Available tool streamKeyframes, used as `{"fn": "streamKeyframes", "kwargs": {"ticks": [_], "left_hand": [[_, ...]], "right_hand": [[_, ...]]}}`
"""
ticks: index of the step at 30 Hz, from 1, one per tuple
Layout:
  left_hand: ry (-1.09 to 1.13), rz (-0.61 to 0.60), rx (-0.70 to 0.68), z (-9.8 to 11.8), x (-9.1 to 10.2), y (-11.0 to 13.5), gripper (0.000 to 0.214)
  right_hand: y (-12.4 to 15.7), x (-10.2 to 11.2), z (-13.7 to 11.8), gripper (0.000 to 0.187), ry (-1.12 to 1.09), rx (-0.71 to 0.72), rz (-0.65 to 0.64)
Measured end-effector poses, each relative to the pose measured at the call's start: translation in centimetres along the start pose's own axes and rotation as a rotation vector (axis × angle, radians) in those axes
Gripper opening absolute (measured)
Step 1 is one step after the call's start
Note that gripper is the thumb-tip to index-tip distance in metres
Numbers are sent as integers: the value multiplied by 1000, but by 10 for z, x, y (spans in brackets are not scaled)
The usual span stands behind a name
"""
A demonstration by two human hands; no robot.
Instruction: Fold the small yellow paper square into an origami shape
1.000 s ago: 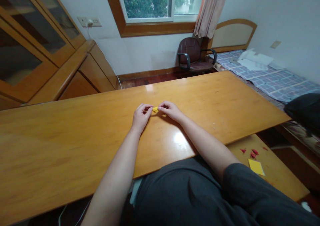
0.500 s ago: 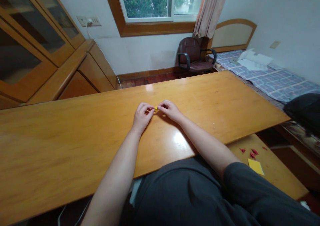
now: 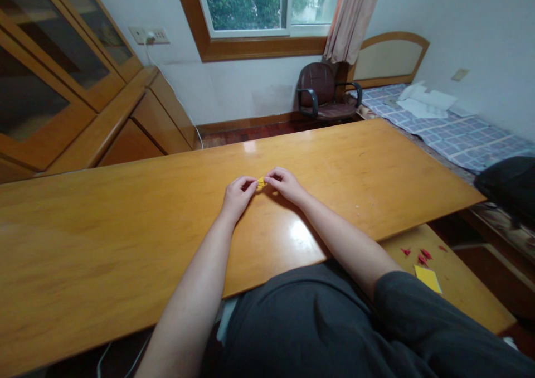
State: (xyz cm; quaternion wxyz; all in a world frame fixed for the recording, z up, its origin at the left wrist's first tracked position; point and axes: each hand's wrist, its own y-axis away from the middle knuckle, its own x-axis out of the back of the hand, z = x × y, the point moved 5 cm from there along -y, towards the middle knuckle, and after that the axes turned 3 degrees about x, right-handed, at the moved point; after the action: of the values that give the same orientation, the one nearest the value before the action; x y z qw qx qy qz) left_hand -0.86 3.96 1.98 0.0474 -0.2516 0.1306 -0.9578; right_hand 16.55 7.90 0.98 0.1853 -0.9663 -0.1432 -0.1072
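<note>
A small folded piece of yellow paper [image 3: 261,183] is held between my two hands, just above the wooden table [image 3: 125,227]. My left hand [image 3: 239,195] pinches its left end between thumb and fingertips. At the right end, my right hand [image 3: 285,183] grips it in the same way, fingers curled. The fingertips cover part of the paper, so its full folded shape is hidden.
On a lower board at right lie several small red folded paper pieces [image 3: 423,260] and a stack of yellow paper squares [image 3: 427,279]. Beyond the table stand a brown armchair [image 3: 321,91] and a bed [image 3: 455,127]. A black bag [image 3: 510,185] rests at the right edge.
The yellow paper has changed its angle a little, and more of its folds show. My left fingers have closed in slightly. My right hand has barely moved.
</note>
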Motion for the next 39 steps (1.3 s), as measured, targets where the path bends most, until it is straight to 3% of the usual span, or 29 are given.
{"fn": "streamKeyframes", "kwargs": {"ticks": [5,9,17,21,25,32,39], "left_hand": [[244,-57,157,-10,-5,0,29],[329,-60,180,-12,-6,0,33],[155,-84,-11,1,-7,3,26],[22,-20,-200,15,-2,5,15],[-65,42,-293,20,3,6,12],[-223,81,-351,22,8,6,16],[-411,51,-348,19,5,6,17]], "right_hand": [[0,-1,-1,23,-5,12,-2],[0,0,-5,24,9,19,-12],[3,-1,-3,27,-241,-176,-28],[4,-2,-3,25,-254,-198,-36],[3,-4,1,25,-226,-194,-62],[1,2,-5,25,-41,37,48],[7,-4,-18,12,172,244,-13]]}}
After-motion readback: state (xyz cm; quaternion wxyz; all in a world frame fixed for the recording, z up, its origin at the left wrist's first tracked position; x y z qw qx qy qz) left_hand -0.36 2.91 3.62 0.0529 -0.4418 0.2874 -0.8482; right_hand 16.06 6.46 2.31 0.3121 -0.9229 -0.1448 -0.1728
